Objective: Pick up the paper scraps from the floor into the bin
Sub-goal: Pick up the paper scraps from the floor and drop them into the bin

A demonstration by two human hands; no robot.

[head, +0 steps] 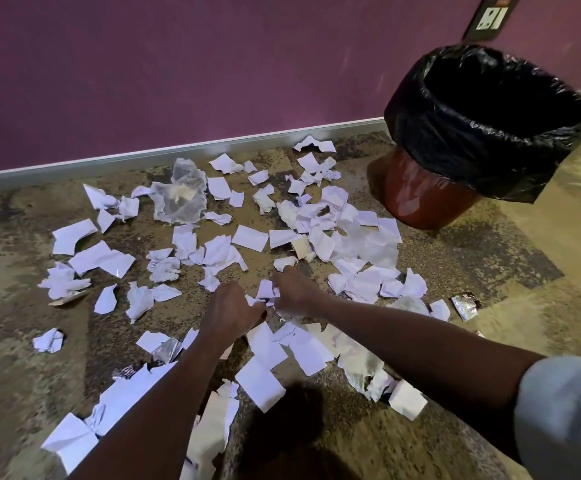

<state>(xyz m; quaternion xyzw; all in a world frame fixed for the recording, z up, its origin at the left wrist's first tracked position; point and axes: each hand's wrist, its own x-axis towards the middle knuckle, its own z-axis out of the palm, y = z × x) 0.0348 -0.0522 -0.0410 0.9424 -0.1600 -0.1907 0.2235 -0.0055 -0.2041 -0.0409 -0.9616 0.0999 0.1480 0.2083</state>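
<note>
Both our hands at frame center, left hand [230, 308] and right hand [294, 289] curled, pinching white paper scraps [266, 293] between them. More scraps litter the floor [12, 358]; black-lined bin [483, 133] upper right.

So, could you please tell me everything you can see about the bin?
The bin is a round reddish-brown tub, glossy like plastic, standing on the speckled floor near the purple wall. A crinkled black liner bag is folded over its rim and hangs down its upper half. Its mouth is open and dark, so the contents cannot be seen. Paper scraps lie beside it; neither hand touches it.
</note>
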